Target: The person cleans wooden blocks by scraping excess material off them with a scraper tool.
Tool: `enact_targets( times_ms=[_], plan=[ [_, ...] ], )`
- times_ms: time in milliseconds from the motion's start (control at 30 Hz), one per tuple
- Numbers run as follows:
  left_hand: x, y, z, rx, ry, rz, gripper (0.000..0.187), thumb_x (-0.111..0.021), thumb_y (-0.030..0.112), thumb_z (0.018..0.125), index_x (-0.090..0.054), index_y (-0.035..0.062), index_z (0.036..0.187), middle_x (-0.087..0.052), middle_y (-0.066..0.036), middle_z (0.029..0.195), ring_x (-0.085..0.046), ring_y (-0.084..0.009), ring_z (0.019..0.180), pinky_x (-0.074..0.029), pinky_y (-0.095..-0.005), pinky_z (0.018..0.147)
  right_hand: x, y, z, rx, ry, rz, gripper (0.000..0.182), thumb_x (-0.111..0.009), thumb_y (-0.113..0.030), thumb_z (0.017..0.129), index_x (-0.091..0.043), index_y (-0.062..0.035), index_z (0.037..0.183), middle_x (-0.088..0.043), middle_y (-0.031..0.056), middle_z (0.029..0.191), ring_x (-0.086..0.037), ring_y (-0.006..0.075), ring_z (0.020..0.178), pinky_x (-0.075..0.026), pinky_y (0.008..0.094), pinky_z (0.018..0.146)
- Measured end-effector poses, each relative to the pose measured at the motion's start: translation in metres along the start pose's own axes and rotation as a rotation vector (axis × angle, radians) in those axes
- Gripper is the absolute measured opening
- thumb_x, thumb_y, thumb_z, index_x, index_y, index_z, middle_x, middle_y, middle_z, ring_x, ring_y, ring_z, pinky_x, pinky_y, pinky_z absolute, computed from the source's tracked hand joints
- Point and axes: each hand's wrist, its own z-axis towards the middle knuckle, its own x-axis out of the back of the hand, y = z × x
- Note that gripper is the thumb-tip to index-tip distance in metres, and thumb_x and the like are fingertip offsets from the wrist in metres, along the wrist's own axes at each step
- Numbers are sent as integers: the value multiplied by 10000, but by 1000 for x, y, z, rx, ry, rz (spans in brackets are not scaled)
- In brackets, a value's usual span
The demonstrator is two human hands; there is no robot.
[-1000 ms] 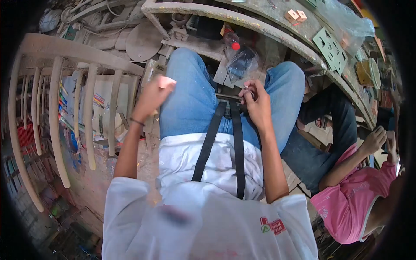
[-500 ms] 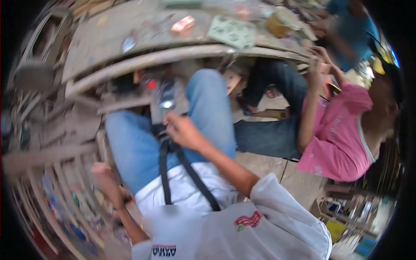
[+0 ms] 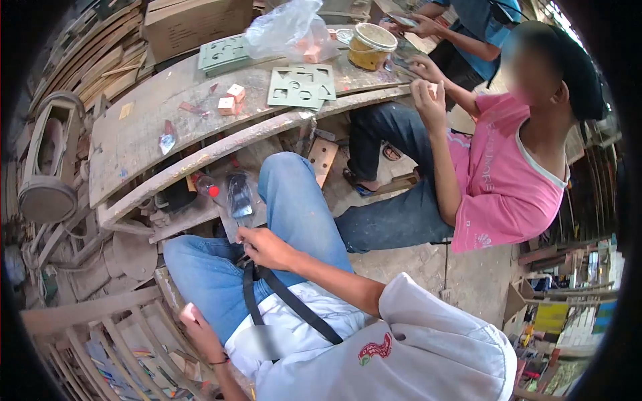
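My right hand (image 3: 267,248) is closed around the handle of a putty knife (image 3: 239,195), held between my knees with its wide, shiny blade pointing away from me. At the lower left, my left hand (image 3: 204,334) grips a small pink block (image 3: 193,313), mostly covered by the fingers. On the workbench (image 3: 144,123) ahead lie two pink cubes, one cube (image 3: 235,92) just behind the other cube (image 3: 227,105). To their right is a pale green board (image 3: 301,87) with cut-out shapes.
More green boards (image 3: 224,55), a plastic bag (image 3: 284,30) and a yellow bucket (image 3: 372,47) stand on the bench. A red-capped bottle (image 3: 205,184) lies below it. On my right, a person in a pink shirt (image 3: 508,167) holds a small block. A slatted wooden frame (image 3: 100,314) is at my left.
The view has shifted and become sharper; the bench now shows more fully. My left hand appears lower and further right. My right hand keeps hold of the putty knife.
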Motion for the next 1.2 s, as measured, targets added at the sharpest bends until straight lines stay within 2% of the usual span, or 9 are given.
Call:
enact_targets(
  times_ms=[67, 100, 200, 233, 300, 367, 533, 667, 1200],
  plan=[
    [-29, -30, -32, -61, -111, 300, 144, -494, 138, 821, -478, 37, 719, -405, -71, 582, -433, -257, 518, -399, -344, 503, -6, 1, 2, 28, 77, -28, 195, -518, 47, 734, -505, 1, 923, -533, 219, 817, -555, 399, 790, -445, 440, 700],
    [-44, -157, -80, 292, -227, -352, 135, -498, 141, 844, -503, 31, 765, -444, -89, 612, -457, -272, 569, -431, -367, 564, -1, 5, 3, 29, 182, -70, 197, -518, 46, 733, -508, 1, 924, -493, 211, 843, -529, 392, 799, -434, 437, 710],
    [-38, -57, -50, 471, 179, -390, 160, -480, 168, 888, -514, 42, 794, -439, -80, 618, -469, -268, 603, -429, -370, 588, 9, -5, -3, -30, 193, -94, 167, -525, 30, 772, -525, -8, 935, -473, 169, 933, -546, 339, 877, -441, 370, 740],
    [-16, 42, -14, 124, -84, 31, 243, -452, 260, 933, -468, 96, 753, -383, -24, 611, -420, -157, 535, -387, -269, 501, 3, 4, -1, 23, 230, -54, 178, -533, 14, 782, -540, -14, 958, -507, 166, 898, -557, 323, 828, -454, 354, 721],
    [-27, 1, -16, 273, -42, -546, 270, -408, 315, 975, -465, 77, 861, -367, -21, 647, -454, -168, 640, -403, -289, 616, 1, 6, 8, 43, 166, -53, 179, -534, 11, 788, -548, -18, 964, -527, 166, 873, -568, 316, 806, -462, 351, 706],
    [41, 52, 59, 1032, 76, -1369, 413, -347, 487, 970, -349, 166, 711, -230, 67, 544, -207, -4, 458, -134, -198, 397, 1, 6, 3, 53, 122, -84, 170, -528, 10, 804, -557, -20, 969, -561, 148, 816, -589, 275, 746, -476, 339, 663],
    [22, 48, 92, 771, -393, -2347, 437, -374, 479, 950, -381, 129, 689, -342, 8, 568, -293, -87, 423, -258, -242, 377, -1, 4, 5, -157, -55, 161, 205, -431, 71, 826, -547, 6, 982, -555, 54, 776, -570, 107, 651, -475, 246, 574],
    [-44, 92, 64, 746, -665, -2774, 522, -325, 488, 949, -503, 14, 1076, -309, 20, 582, -263, -73, 432, -243, -225, 384, 2, -5, 7, -204, -77, 223, 180, -433, 74, 810, -532, 31, 953, -592, 92, 734, -594, 141, 617, -475, 277, 588],
    [-56, 122, 54, 925, -768, -2754, 473, -388, 412, 925, -485, -49, 882, -304, 14, 554, -254, -45, 420, -213, -183, 347, 7, -10, 15, -267, -105, 541, 189, -434, 20, 892, -530, 34, 1055, -616, 91, 880, -569, 105, 707, -450, 223, 627]
  ],
)
